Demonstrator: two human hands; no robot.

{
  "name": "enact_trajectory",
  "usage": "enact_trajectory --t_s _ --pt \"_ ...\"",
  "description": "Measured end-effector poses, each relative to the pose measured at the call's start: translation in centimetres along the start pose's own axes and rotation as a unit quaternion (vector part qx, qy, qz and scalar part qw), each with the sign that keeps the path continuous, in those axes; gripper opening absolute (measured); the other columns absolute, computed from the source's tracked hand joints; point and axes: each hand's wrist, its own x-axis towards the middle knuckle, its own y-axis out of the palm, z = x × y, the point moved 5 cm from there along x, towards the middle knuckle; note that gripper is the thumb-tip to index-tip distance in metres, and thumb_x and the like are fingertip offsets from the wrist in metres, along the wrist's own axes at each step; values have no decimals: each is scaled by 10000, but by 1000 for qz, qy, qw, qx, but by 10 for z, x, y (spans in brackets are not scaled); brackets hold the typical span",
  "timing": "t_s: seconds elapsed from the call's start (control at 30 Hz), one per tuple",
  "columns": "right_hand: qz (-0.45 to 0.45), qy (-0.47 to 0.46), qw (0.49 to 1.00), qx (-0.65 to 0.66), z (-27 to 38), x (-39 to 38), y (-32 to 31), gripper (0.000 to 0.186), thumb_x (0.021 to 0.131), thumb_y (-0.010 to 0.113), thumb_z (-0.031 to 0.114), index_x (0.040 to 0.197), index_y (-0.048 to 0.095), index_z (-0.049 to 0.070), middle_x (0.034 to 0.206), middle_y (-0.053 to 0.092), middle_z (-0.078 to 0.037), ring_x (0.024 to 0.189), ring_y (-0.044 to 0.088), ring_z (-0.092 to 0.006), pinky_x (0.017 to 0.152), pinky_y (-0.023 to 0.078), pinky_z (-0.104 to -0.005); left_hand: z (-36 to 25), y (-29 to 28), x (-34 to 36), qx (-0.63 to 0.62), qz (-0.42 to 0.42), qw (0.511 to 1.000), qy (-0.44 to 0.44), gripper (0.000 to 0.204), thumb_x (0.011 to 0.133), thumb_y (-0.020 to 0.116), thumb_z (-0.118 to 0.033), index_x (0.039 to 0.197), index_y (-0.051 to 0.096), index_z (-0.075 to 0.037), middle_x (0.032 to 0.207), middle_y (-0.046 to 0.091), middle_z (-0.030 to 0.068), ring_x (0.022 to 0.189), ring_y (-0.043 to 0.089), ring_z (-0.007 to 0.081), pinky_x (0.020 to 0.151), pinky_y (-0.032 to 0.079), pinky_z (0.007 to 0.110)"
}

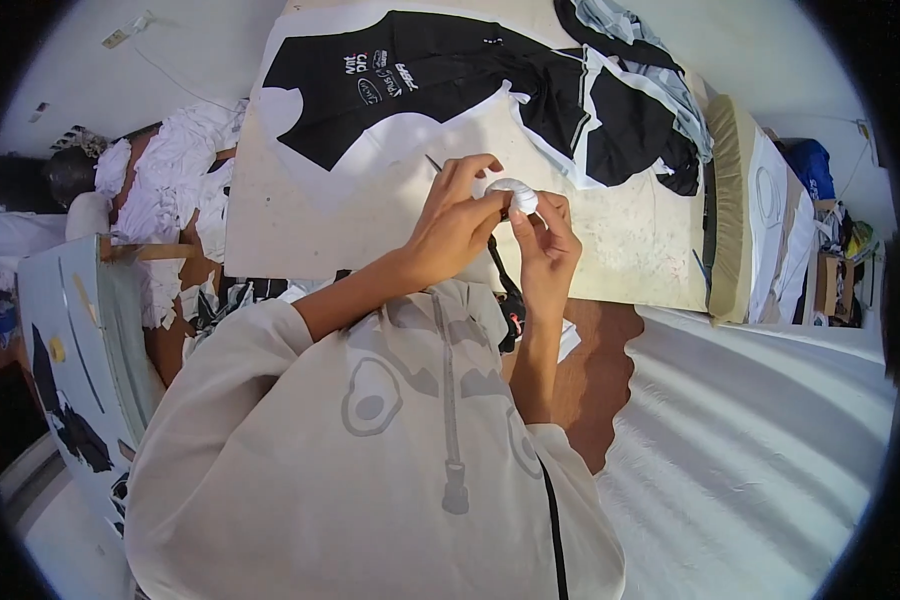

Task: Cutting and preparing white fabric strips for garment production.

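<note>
Left hand (pixel 455 215): fingers partly curled, fingertips pinching the white roll
Right hand (pixel 548 250): thumb and fingers closed on the same roll
White roll (pixel 520 197): between both hands, above the table (pixel 630 245), partly covered by fingers
Beyond hands: black garment piece (pixel 440 80) lying flat, crumpled black cloth (pixel 630 115) to its right
Left: heaped white fabric (pixel 185 150)
Far right: cardboard box (pixel 827 265), contents unclear

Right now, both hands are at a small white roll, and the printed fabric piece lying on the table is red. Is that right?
Not quite: the head view shows the printed fabric piece on the table is black, not red. The rest holds: the left hand and right hand are both at the small white roll.
</note>
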Motion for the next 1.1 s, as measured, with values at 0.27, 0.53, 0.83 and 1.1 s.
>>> enact_trajectory --t_s 0.27,0.53,0.83,1.1 --pt "-28 50 998 32 -10 1 -14 311 919 696 -35 1230 677 -31 1044 607 -57 980 583 -133 918 482 -272 -2 -19 -12 -170 35 984 -30 122 946 616 -35 1062 642 -8 1343 532 147 1205 526 297 925 446 366" --pt "-14 68 994 79 -10 3 -2 278 965 658 -7 1241 659 -42 1087 689 -55 1010 626 -116 923 488 -258 -6 -40 -11 -215 44 960 -174 95 1026 557 -97 1044 572 -4 984 641 104 895 591 134 799 467 289" --pt "-6 55 995 86 -12 8 -1 280 947 672 -30 1225 661 -52 996 650 -13 887 576 -70 826 460 -215 -35 -54 -15 -156 212 942 -209 105 989 641 -91 964 626 9 629 501 25 549 376 55 496 335 251" --pt "-29 30 994 102 -15 13 -2 303 934 693 -26 1235 666 -42 922 649 -14 820 566 -65 794 462 -209 -51 -73 -12 -84 186 969 -139 67 963 659 -53 956 657 14 654 537 82 521 431 142 501 357 287"
